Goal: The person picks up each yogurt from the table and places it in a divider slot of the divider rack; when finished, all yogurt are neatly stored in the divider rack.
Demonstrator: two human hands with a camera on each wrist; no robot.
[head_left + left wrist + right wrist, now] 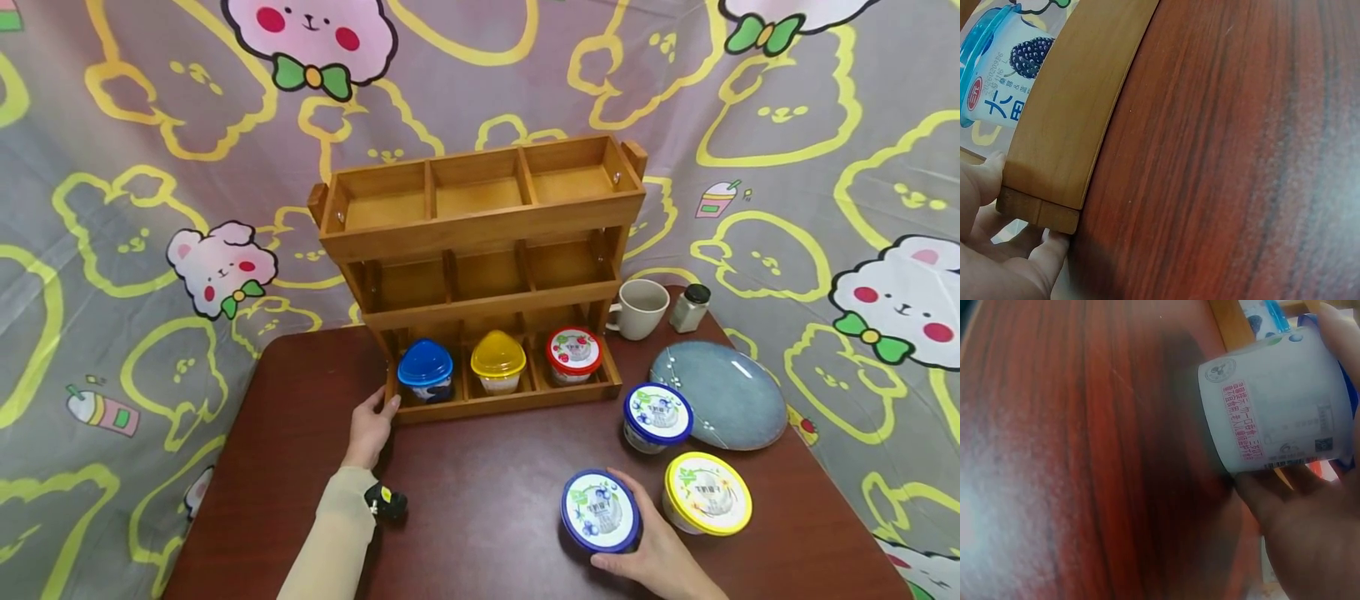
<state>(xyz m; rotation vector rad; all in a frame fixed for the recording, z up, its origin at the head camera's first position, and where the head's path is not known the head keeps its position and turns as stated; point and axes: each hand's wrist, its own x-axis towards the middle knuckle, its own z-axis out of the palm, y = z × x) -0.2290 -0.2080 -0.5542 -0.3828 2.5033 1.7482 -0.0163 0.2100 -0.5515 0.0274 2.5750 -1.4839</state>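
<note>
My left hand [370, 432] grips the lower left corner of a three-tier wooden rack [480, 312]. In the left wrist view its thumb lies on the inner side of the rack's end [1044, 137] and its fingers are outside. My right hand [652, 546] holds a blue-lidded tub [600, 510] with blueberries on the lid; its white printed side [1279, 403] faces the right wrist camera. On the bottom tier, from left, sit a blue dome-lidded cup [426, 367], a yellow dome-lidded cup [498, 360] and a red-lidded tub [573, 354], one per compartment.
Right of the held tub stand a yellow-lidded tub [707, 493] and another blue-lidded tub [657, 417]. Behind them are a blue-grey plate [738, 396], a light mug [641, 310] and a black-capped jar [690, 308]. Patterned cloth [135, 250] surrounds the dark table [465, 492].
</note>
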